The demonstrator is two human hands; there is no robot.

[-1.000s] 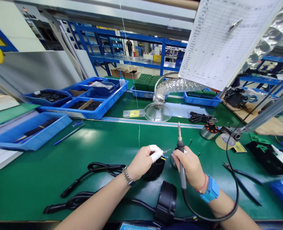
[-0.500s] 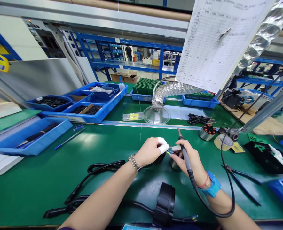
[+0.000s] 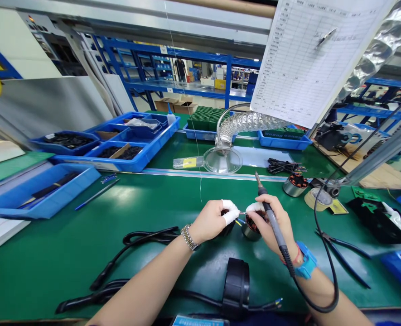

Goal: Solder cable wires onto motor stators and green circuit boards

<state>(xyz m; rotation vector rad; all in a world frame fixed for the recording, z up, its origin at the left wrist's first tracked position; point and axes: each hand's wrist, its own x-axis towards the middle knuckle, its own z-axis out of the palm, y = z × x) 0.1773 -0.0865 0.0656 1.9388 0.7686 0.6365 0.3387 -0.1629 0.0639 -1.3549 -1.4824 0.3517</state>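
White finger covers sit on the fingertips of both hands. My left hand point(image 3: 209, 222) is closed in a pinch on a thin wire point(image 3: 242, 212) that spans the short gap to my right fingertips. My right hand point(image 3: 287, 228) grips a soldering iron point(image 3: 275, 222), its tip pointing up and away, while thumb and forefinger meet at the wire's other end. Beneath the right fingers stands a round metal motor part point(image 3: 250, 232) with copper-coloured windings, partly covered. Blue and yellow leads point(image 3: 239, 222) show between the hands. A dark part behind my left fingers is mostly hidden.
A black round housing point(image 3: 234, 286) with a cable lies near the front edge. Black cables point(image 3: 146, 239) lie left, pliers point(image 3: 345, 253) right. A clear fume hood point(image 3: 222, 160) stands ahead. Another motor part point(image 3: 293, 185) and blue bins point(image 3: 146, 156) sit farther back.
My right hand has shifted slightly right, swinging the soldering iron with it. The gap between the hands is wider, and more of the motor part's windings show.
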